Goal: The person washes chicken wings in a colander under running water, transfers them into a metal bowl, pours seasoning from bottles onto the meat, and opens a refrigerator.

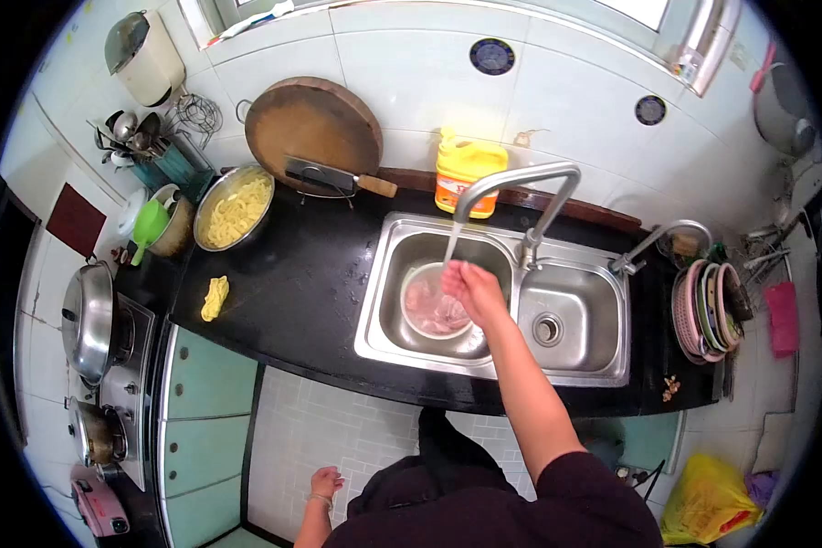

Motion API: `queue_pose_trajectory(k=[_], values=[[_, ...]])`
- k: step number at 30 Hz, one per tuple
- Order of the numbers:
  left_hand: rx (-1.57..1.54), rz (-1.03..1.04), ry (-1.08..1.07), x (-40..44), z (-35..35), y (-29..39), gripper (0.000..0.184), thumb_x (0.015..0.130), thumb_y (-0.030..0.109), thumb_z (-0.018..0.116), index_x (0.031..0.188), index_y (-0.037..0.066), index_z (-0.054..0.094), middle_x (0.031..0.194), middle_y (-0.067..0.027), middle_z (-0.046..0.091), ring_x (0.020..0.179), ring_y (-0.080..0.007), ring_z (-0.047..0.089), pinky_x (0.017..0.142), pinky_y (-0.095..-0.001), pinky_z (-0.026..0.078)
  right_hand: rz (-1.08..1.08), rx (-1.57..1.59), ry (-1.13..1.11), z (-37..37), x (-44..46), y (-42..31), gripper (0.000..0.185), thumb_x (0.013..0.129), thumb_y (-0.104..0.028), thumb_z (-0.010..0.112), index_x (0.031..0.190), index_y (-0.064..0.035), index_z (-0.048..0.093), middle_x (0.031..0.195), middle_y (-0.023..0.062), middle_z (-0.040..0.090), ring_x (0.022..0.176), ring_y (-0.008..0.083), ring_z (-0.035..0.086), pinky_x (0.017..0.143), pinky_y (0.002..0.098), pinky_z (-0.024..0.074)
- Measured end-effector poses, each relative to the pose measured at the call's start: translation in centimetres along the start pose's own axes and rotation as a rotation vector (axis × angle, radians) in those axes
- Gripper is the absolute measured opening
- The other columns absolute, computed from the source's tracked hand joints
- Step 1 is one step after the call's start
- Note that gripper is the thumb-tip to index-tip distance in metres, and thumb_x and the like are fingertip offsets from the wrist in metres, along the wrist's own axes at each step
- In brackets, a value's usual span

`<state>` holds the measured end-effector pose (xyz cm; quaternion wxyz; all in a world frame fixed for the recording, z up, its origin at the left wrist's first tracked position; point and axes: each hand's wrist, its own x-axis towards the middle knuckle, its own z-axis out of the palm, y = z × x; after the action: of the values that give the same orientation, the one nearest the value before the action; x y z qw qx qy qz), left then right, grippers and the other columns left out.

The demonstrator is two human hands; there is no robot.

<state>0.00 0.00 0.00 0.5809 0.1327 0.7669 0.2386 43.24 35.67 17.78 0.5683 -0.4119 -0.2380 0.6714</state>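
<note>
My right hand (475,290) is over the left sink basin (385,265), beside the running water (451,239). Its fingers are loosely bent and I see nothing in them. Below it, a round bowl (409,315) holds pinkish raw meat (434,309) in cloudy water; the hand and forearm cover part of its right side. Above the basin curves the metal faucet (521,175), its spout over the bowl. My left hand (326,481) hangs low by my body, away from the counter, with slightly curled fingers and nothing visible in it.
Left on the black counter (292,292) are a bowl of pale yellow strips (236,210) and a yellow cloth (215,299). A cleaver (324,175) rests before a round chopping board (306,128). A yellow jug (468,173) stands behind the sink; stacked plates and baskets (703,310) stand right.
</note>
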Motion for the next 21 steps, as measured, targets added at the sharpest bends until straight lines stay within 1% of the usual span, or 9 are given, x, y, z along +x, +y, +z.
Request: queue_pose_trajectory(k=[2, 3, 7, 9, 10, 13, 15, 17, 21], values=[[-0.036, 0.03, -0.011, -1.2, 0.7, 0.7, 0.022, 0.087, 0.015, 0.055, 0.104, 0.002, 0.055, 0.084, -0.0107, 0.061, 0.071, -0.0214, 0.064, 0.059, -0.03, 0.053, -0.002, 0.169, -0.005, 1.4, 2.4, -0.2, 0.026, 0.092, -0.011, 0.047, 0.109, 0.0081, 0.051, 0.093, 0.0167, 0.06, 0.084, 0.0259, 0.062, 0.076, 0.0342, 0.0531], [-0.019, -0.052, 0.01, -2.3, 0.1, 2.2, 0.022, 0.087, 0.015, 0.055, 0.104, 0.002, 0.055, 0.084, -0.0107, 0.061, 0.071, -0.0214, 0.064, 0.059, -0.03, 0.053, 0.073, 0.173, 0.037, 1.1, 5.6, 0.7, 0.026, 0.092, -0.011, 0.047, 0.109, 0.0081, 0.051, 0.093, 0.0167, 0.06, 0.084, 0.0259, 0.062, 0.076, 0.0342, 0.0531], [-0.137, 0.037, 0.141, -1.8, -0.5, 4.0, 0.02, 0.087, 0.016, 0.055, 0.099, 0.0, 0.054, 0.082, -0.0112, 0.061, 0.065, -0.0184, 0.062, 0.054, -0.0273, 0.05, 0.015, -0.063, -0.066, -0.2, 11.4, 4.3, 0.023, 0.089, -0.003, 0.045, 0.109, 0.0076, 0.051, 0.093, 0.0152, 0.06, 0.086, 0.0261, 0.061, 0.077, 0.0338, 0.0523], [-0.185, -0.026, 0.215, -1.7, -1.0, 4.8, 0.019, 0.087, 0.016, 0.055, 0.097, 0.0, 0.053, 0.08, -0.0116, 0.061, 0.064, -0.0191, 0.062, 0.053, -0.0281, 0.05, -0.125, -0.995, -0.138, -2.1, 13.2, 8.1, 0.032, 0.08, -0.009, 0.058, 0.109, 0.0015, 0.052, 0.097, 0.0151, 0.058, 0.092, 0.0292, 0.058, 0.083, 0.0412, 0.0477], [-0.183, -0.039, 0.214, -2.0, -1.1, 4.5, 0.019, 0.087, 0.016, 0.055, 0.097, 0.0, 0.053, 0.08, -0.0116, 0.061, 0.064, -0.0191, 0.062, 0.053, -0.0281, 0.05, -0.195, -1.324, -0.135, -3.3, 13.8, 10.8, 0.035, 0.078, -0.01, 0.059, 0.111, -0.0023, 0.051, 0.101, 0.0155, 0.055, 0.097, 0.0311, 0.055, 0.086, 0.0428, 0.0443], [-0.132, -0.106, 0.199, -1.7, -2.3, 4.8, 0.02, 0.087, 0.016, 0.054, 0.098, 0.0, 0.053, 0.079, -0.0121, 0.061, 0.064, -0.0199, 0.062, 0.052, -0.0291, 0.05, -0.2, -1.39, -0.049, -4.2, 12.7, 17.5, 0.047, 0.072, -0.013, 0.063, 0.117, -0.0137, 0.049, 0.113, 0.0165, 0.047, 0.111, 0.0367, 0.044, 0.096, 0.0475, 0.0339], [-0.146, -0.167, 0.171, -1.0, -3.4, 5.2, 0.02, 0.087, 0.016, 0.055, 0.097, 0.0, 0.053, 0.079, -0.0118, 0.061, 0.063, -0.0204, 0.062, 0.052, -0.0299, 0.051, -0.212, -1.761, -0.091, -2.8, 10.9, 15.8, 0.051, 0.07, -0.013, 0.063, 0.119, -0.0183, 0.048, 0.117, 0.017, 0.044, 0.114, 0.0381, 0.039, 0.099, 0.0476, 0.0302], [-0.095, -0.161, 0.138, 1.2, -4.8, 5.2, 0.019, 0.086, 0.016, 0.055, 0.098, 0.001, 0.053, 0.079, -0.0114, 0.061, 0.062, -0.0205, 0.062, 0.052, -0.03, 0.051, 0.23, -1.853, -0.086, -1.3, 11.4, 13.9, 0.044, 0.077, -0.024, 0.061, 0.12, -0.0194, 0.05, 0.13, 0.0183, 0.037, 0.122, 0.0361, 0.034, 0.1, 0.0458, 0.03], [0.004, -0.104, 0.109, 3.7, -6.8, 9.9, 0.018, 0.087, 0.016, 0.055, 0.098, 0.002, 0.054, 0.079, -0.0097, 0.061, 0.062, -0.02, 0.062, 0.052, -0.0296, 0.051, 0.075, -1.799, -0.2, -5.9, 14.9, 15.5, 0.039, 0.075, -0.02, 0.062, 0.113, -0.0172, 0.056, 0.129, 0.0173, 0.041, 0.118, 0.0371, 0.039, 0.098, 0.0454, 0.0332]])
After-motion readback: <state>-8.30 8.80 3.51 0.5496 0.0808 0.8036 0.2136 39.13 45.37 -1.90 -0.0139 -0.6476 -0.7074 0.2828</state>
